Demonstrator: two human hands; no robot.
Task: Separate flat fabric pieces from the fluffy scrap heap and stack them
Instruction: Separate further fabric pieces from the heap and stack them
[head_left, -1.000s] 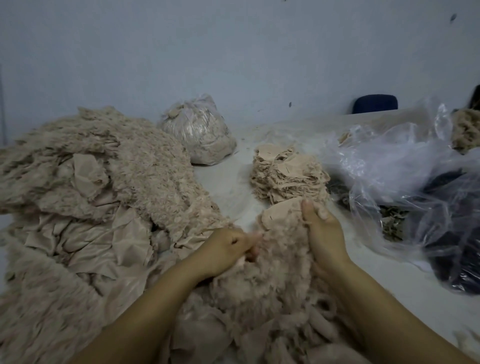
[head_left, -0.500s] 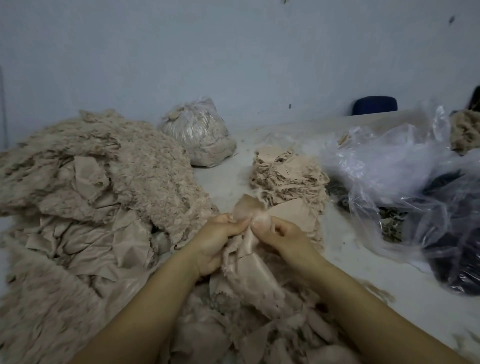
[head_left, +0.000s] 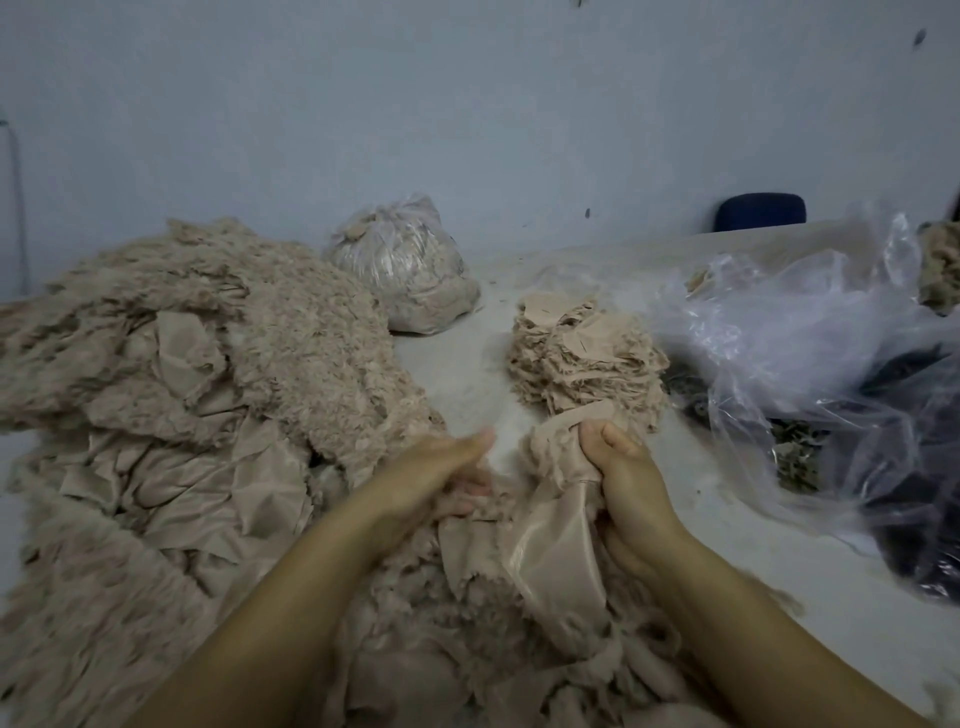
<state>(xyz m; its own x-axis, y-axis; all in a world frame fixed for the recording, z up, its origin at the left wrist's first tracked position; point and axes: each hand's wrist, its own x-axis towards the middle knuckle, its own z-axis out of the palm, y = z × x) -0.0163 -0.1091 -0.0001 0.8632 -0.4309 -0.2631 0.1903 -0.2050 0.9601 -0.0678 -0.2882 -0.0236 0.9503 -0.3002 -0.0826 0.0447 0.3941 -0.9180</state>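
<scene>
A: Start from the stack (head_left: 587, 358) of flat pieces on the counter (head_left: 467, 384); everything else I'll place from that. What's the biggest thing you've got?

B: The fluffy scrap heap (head_left: 171, 395). It sprawls well to the left of the stack and runs down toward you, fur and smooth lining tumbled together.

A: And beyond the stack?

B: A tied bag of scraps (head_left: 405, 265) behind and to its left, and loose clear plastic (head_left: 810, 343) just to its right.

A: Your hands?

B: Your right hand (head_left: 623, 483) is clamped on a fabric piece (head_left: 556, 540) directly in front of the stack, fingers curled round its bunched top edge. Your left hand (head_left: 436, 473) is apart from it, a little to the left, fingers mostly straight and resting on fluff.

A: How will that piece handle?

B: Light, limp and probably slick on its shiny face, with fur clinging to the edges. I'd pinch it near a corner of the smooth side and hold the fluff down with the other hand, so it peels away without dragging the heap along.
</scene>
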